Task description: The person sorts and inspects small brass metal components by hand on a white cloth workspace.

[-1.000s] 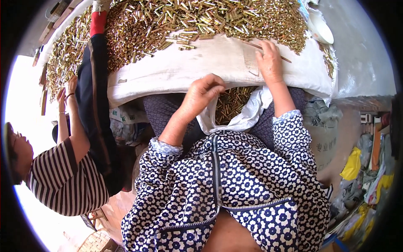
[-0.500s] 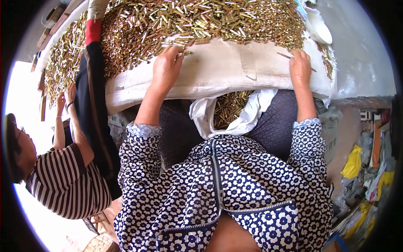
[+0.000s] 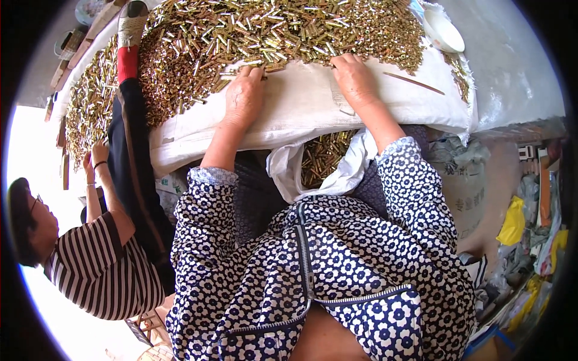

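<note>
A wide heap of small gold-coloured metal pieces (image 3: 271,33), short ridged rods mixed with tiny nut-like bits, covers the far side of a white cloth surface (image 3: 301,99). At the heap's near edge, my left hand (image 3: 245,99) has its fingers curled in among several rods; what they grip is mostly hidden. Farther right, my right hand (image 3: 356,84) also meets the heap's edge with bent fingers, a small dark bit showing at the tips. A thin brown stick (image 3: 414,83) lies on the cloth right of it, touched by neither hand.
An open white sack (image 3: 286,171) of similar rods sits between my legs. A white bowl (image 3: 444,30) stands at the far right. At left, a co-worker in a striped shirt (image 3: 102,265) handles pieces, one leg (image 3: 135,156) stretched onto the heap. Plastic bags (image 3: 512,222) lie at right.
My right hand has let go of the stick, now lying on the cloth, and moved left to the heap's edge. My left hand has shifted slightly right along the rods.
</note>
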The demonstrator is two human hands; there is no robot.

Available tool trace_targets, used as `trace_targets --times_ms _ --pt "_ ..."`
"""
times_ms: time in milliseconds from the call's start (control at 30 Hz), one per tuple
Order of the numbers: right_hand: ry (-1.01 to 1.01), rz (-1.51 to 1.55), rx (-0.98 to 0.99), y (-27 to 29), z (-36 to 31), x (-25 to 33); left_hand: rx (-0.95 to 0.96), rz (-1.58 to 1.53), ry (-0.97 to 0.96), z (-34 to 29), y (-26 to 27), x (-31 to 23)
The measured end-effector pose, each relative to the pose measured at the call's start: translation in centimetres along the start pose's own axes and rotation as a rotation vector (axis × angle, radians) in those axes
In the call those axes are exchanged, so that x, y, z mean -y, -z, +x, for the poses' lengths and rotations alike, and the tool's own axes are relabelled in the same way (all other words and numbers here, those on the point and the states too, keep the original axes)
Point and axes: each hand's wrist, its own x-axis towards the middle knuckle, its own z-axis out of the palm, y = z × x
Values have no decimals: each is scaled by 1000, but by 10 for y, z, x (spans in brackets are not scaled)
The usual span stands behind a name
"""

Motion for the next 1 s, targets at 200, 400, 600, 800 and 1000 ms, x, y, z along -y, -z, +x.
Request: trace_targets --times_ms 200,400,600,800,1000 --pt "-4 58 -10 -6 -2 1 -98 -358 85 -8 -10 -5" --pt "15 75 40 -6 -7 12 -175 -509 147 -26 -10 -18" --pt "-90 148 -32 -15 -5 13 -121 -665 308 -29 -14 -20" --pt "-135 232 -38 -13 -8 17 -235 -546 207 -31 -18 -20" --pt "-3 279 -174 -18 -15 18 -137 -1236 543 -39 -16 -25"
